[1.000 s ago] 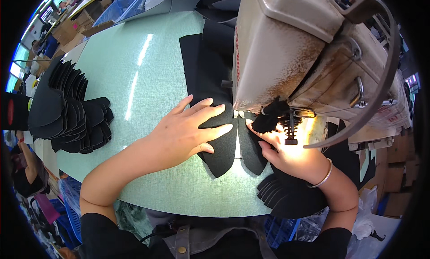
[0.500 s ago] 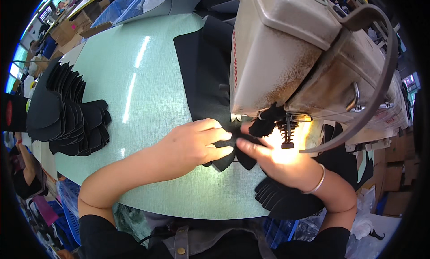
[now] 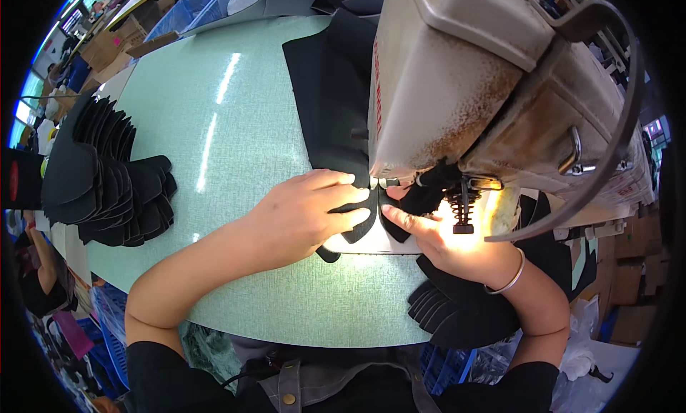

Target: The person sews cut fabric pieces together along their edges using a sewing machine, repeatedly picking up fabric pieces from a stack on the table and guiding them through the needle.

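Note:
Under the head of a worn beige sewing machine [image 3: 457, 77], two black cut pieces meet side by side along a narrow gap. My left hand [image 3: 300, 209] lies on the left black piece [image 3: 361, 229], fingers spread and pressing it down. On the right black piece [image 3: 393, 227] rests my right hand [image 3: 446, 241], index finger stretched out beside the gap, its other fingers partly hidden by the machine and lamp glare. Both hands touch the pieces close to the needle area, which the machine head partly hides. A large black sheet [image 3: 325, 98] extends behind them.
A tall stack of black cut pieces [image 3: 107, 177] stands at the left of the pale green table [image 3: 236, 127]. More black pieces [image 3: 464, 306] fan out at the right front edge. A curved grey bar [image 3: 618, 148] arches over the right side. Blue crates [image 3: 446, 366] sit below the table.
The black pieces and both hands have moved slightly away from me, toward the machine. A pale plate under the pieces' near ends now shows.

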Motion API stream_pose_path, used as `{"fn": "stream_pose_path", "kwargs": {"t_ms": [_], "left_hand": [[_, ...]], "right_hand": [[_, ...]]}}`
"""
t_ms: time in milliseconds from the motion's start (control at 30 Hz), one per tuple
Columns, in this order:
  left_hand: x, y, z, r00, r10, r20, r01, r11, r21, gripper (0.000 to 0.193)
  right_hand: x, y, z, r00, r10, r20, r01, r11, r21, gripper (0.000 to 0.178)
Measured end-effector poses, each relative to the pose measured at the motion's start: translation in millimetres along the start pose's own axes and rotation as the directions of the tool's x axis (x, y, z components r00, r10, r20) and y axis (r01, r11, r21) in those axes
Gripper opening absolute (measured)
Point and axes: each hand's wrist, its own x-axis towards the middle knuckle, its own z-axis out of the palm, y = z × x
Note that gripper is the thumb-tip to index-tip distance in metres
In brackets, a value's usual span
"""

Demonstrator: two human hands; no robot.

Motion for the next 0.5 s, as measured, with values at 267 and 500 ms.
{"fn": "stream_pose_path", "kwargs": {"t_ms": [267, 500], "left_hand": [[4.2, -7.7, 2.6, 0.996, -0.022, -0.088, 0.015, 0.997, -0.080, 0.025], [4.8, -16.2, 6.8, 0.994, -0.046, -0.099, 0.036, 0.995, -0.092, 0.026]], "right_hand": [[3.8, 10.5, -1.7, 0.994, -0.096, -0.052, 0.087, 0.984, -0.155, 0.035], [5.4, 9.6, -9.6, 1.000, -0.019, 0.011, 0.020, 0.997, -0.068, 0.030]]}}
